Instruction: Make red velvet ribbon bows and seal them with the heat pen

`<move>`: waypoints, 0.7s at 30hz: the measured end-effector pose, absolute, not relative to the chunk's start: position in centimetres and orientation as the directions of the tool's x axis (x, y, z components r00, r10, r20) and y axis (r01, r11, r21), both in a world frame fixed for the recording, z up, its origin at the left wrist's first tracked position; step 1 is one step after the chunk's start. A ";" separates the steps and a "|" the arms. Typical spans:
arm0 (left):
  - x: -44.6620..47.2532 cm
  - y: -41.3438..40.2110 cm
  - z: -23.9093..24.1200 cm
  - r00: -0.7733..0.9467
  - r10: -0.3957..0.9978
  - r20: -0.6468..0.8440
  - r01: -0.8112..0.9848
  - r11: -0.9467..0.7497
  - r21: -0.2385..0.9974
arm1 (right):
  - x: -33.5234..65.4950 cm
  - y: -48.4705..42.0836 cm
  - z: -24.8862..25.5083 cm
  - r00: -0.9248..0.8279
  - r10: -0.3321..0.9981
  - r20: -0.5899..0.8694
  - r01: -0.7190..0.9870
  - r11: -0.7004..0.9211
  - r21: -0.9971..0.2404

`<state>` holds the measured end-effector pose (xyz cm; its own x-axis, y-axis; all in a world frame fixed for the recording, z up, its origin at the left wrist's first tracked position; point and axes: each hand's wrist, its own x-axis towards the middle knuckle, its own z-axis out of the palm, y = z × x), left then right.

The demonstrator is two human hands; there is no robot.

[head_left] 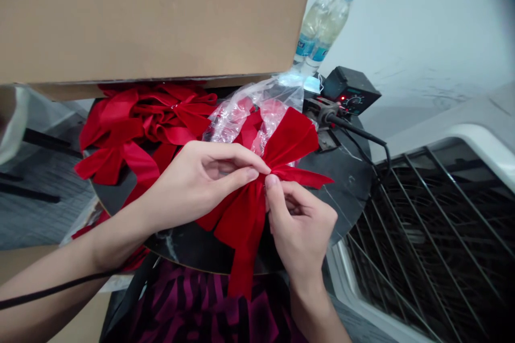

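Both hands meet at the gathered middle of a red velvet bow [292,136], whose loops fan out to the upper right and lower left. One tail of it hangs past the table's front edge. My left hand [213,174] pinches the knot from the left with thumb and forefinger. From below right, my right hand [300,217] also pinches at the centre, its other fingers curled in. Any small tie between the fingertips is too hidden to make out. Behind the bow lies a clear plastic bag [231,118] with red ribbon pieces inside.
More red bows [148,123] are heaped at the left of the round black table [185,249]. A large cardboard box [153,16] stands behind. At the back right are two bottles [324,27], a soldering station [350,91] with its cable, and a caged fan [426,225].
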<state>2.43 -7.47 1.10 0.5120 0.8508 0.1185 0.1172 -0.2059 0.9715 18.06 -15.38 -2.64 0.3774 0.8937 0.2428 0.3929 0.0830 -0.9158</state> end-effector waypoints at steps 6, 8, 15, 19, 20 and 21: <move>3.1 -6.6 1.1 0.517 0.856 0.016 0.109 -0.085 0.990 | 21.2 -15.2 -1.6 0.415 0.855 0.312 0.461 0.098 -0.882; 2.9 -6.1 0.7 0.511 0.859 -0.001 0.110 -0.064 0.992 | 24.8 -14.0 -1.9 0.584 0.725 0.365 0.417 0.117 -0.901; 2.9 -4.8 -0.8 0.465 0.885 0.012 0.045 -0.038 0.998 | 36.4 -4.6 -5.9 0.559 0.829 0.029 0.025 0.018 -1.000; 3.2 -4.5 -1.2 0.438 0.897 0.054 -0.012 -0.054 0.998 | 37.3 -1.1 -7.1 0.590 0.798 0.124 0.044 0.122 -0.992; 3.2 -4.5 -1.2 0.434 0.899 0.054 -0.013 -0.054 0.998 | 37.3 -0.7 -7.3 0.595 0.789 0.151 0.062 0.142 -0.988; 3.2 -4.5 -1.2 0.430 0.902 0.048 -0.008 -0.049 0.999 | 37.2 -0.3 -7.4 0.599 0.781 0.177 0.084 0.158 -0.984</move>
<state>3.19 -4.46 -1.20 0.4295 0.9018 0.0476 -0.0078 -0.0491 0.9988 37.23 -0.33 -7.44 0.5994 0.7807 0.1769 0.0845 0.1581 -0.9838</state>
